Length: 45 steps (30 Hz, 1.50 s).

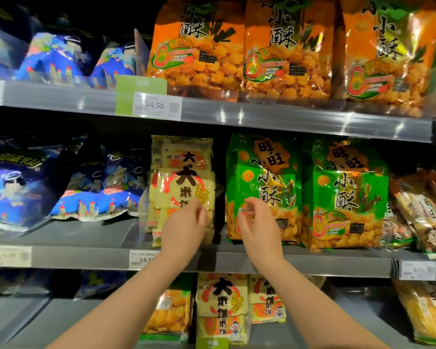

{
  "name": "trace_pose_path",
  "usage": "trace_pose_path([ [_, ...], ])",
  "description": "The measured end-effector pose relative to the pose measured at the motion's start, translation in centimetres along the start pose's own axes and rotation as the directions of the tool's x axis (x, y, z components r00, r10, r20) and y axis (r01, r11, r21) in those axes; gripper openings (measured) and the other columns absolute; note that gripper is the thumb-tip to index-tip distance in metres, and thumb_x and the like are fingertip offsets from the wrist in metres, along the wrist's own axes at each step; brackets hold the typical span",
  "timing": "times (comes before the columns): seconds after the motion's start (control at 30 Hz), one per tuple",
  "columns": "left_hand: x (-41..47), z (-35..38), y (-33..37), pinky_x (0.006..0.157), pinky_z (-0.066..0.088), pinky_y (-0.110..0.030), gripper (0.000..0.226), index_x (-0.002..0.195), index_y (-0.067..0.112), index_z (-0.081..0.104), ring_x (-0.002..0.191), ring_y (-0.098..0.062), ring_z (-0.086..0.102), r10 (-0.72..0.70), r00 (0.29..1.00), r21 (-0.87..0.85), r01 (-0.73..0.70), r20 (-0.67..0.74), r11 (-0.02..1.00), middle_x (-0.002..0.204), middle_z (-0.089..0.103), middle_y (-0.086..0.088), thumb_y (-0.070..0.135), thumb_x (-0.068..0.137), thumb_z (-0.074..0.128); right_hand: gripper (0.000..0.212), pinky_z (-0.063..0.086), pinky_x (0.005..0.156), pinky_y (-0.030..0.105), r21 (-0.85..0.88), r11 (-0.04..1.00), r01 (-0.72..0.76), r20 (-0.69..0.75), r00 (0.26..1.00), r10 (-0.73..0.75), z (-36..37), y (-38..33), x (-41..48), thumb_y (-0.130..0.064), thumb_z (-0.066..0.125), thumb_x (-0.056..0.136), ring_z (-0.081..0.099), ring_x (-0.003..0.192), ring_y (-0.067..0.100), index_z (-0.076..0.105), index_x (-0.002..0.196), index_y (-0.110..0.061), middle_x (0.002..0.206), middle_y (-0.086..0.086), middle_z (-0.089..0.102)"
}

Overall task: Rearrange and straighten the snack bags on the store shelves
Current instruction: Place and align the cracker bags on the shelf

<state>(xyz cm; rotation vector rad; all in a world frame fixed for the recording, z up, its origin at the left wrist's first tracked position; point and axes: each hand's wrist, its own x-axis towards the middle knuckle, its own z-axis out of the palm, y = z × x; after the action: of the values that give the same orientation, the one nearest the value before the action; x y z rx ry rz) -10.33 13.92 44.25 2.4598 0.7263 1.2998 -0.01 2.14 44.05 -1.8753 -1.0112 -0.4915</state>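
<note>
Store shelving fills the view, three grey tiers under dim light. Nearest, on the bottom tier, more yellow rice-cracker packs point(220, 306) stand upright, one pale, one orange beside it.

Both forearms reach up and forward to the middle shelf point(86, 255). Left hand point(184, 225) sits at the lower front of the pale yellow rice-cracker bag point(181, 182), fingers curled loosely; it overlaps the bag's face, but whether it actually grips or only touches cannot be told. Right hand point(259, 222) hovers just right of it, in front of the near green snack bag point(262, 187), fingers half curled, holding nothing visible, contact unclear.

Yellow bag lies straight ahead of the left hand, slightly up; left hand is the nearer one. Its long axis is vertical, print facing out, top leaning a touch left, with a second identical pack behind it slightly offset. A dark gap separates it from the green bag. A second green bag point(347, 195) stands upright further right.

Judgement: next move likely squares the yellow bag or closes that gap.

Further back and up, the top shelf carries orange snack bags point(287, 51) upright and blue bags point(58, 59) slumped left.
</note>
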Motion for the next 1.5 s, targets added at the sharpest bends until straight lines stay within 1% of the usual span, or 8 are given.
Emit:
trace_pose_path([
  [0.13,0.4,-1.4,-2.5,0.062,0.046,-0.033,0.012,0.094,0.016,0.051,0.074,-0.02,0.058,-0.103,0.987,-0.112,0.089,-0.124,0.99,0.085,0.06,-0.003,0.027,0.093,0.049,0.037,0.051,0.088,0.035,0.089,0.996,0.015,0.112,0.993,-0.025,3.2,-2.7,0.3,-0.031,0.048,0.095,0.057,0.104,0.011,0.044,0.13,-0.02,0.118,-0.003,0.059],
  [0.23,0.0,-1.6,-4.0,0.09,0.04,-0.03,0.04,0.123,0.012,0.044,0.109,-0.019,0.048,-0.117,0.987,-0.133,0.102,-0.112,0.986,0.117,0.051,-0.005,0.034,0.09,0.053,0.05,0.048,0.094,0.039,0.119,0.992,-0.036,0.186,0.983,0.014,5.7,-3.8,0.4,-0.038,0.047,0.095,0.054,0.116,0.016,0.032,0.139,-0.021,0.131,0.0,0.053],
  [0.33,-0.1,-1.6,-4.9,0.101,0.038,-0.036,0.052,0.13,0.014,0.037,0.12,-0.019,0.04,-0.104,0.988,-0.181,0.082,-0.117,0.98,0.127,0.044,-0.005,0.039,0.088,0.055,0.061,0.043,0.102,0.042,0.112,0.989,-0.097,0.176,0.981,0.076,7.4,-4.4,0.9,-0.043,0.048,0.091,0.044,0.127,0.02,0.026,0.143,-0.021,0.14,0.003,0.044],
  [0.43,0.3,-1.0,-5.6,0.099,0.043,-0.039,0.064,0.137,0.025,0.028,0.119,-0.015,0.044,-0.166,0.986,-0.28,0.153,-0.024,0.948,0.128,0.045,0.0,0.049,0.083,0.055,0.077,0.037,0.107,0.041,0.15,0.961,-0.23,0.23,0.954,0.192,8.2,-4.5,1.6,-0.043,0.055,0.089,0.036,0.134,0.024,0.011,0.148,-0.021,0.149,0.007,0.031],
  [0.53,0.1,-0.5,-5.6,0.095,0.047,-0.04,0.07,0.139,0.035,0.017,0.116,-0.016,0.053,-0.197,0.979,-0.328,0.2,0.042,0.923,0.13,0.051,0.003,0.051,0.082,0.054,0.088,0.042,0.099,0.037,0.213,0.922,-0.324,0.309,0.917,0.251,8.5,-4.6,1.7,-0.038,0.061,0.086,0.045,0.126,0.022,0.001,0.149,-0.024,0.144,0.005,0.037],
  [0.93,-1.5,-2.8,-2.5,0.083,0.049,-0.029,0.069,0.142,0.032,0.016,0.11,-0.01,0.055,-0.109,0.986,-0.309,0.064,-0.129,0.949,0.128,0.053,0.01,0.052,0.087,0.051,0.084,0.037,0.104,0.038,0.223,0.964,-0.143,0.113,0.986,0.12,4.3,-7.0,0.3,-0.037,0.066,0.083,0.035,0.132,0.019,0.013,0.147,-0.027,0.147,0.003,0.032],
  [1.23,-9.6,-3.8,1.8,0.081,0.054,-0.042,0.079,0.146,0.035,0.002,0.107,-0.013,0.058,-0.129,0.989,-0.258,0.108,-0.067,0.96,0.126,0.056,0.008,0.061,0.085,0.044,0.084,0.037,0.107,0.042,0.301,0.928,-0.221,0.178,0.969,0.173,-0.9,-5.8,-6.7,-0.036,0.069,0.08,0.033,0.134,0.019,0.017,0.146,-0.03,0.149,-0.001,0.029],
  [1.5,-18.2,-2.5,6.2,0.074,0.053,-0.034,0.077,0.145,0.033,0.009,0.098,-0.012,0.059,-0.195,0.981,-0.227,0.189,-0.003,0.956,0.115,0.059,0.007,0.058,0.084,0.047,0.086,0.039,0.105,0.04,0.304,0.898,-0.319,0.233,0.939,0.255,-4.8,-1.7,-14.4,-0.038,0.073,0.075,0.038,0.13,0.016,0.023,0.144,-0.029,0.142,-0.002,0.038],
])
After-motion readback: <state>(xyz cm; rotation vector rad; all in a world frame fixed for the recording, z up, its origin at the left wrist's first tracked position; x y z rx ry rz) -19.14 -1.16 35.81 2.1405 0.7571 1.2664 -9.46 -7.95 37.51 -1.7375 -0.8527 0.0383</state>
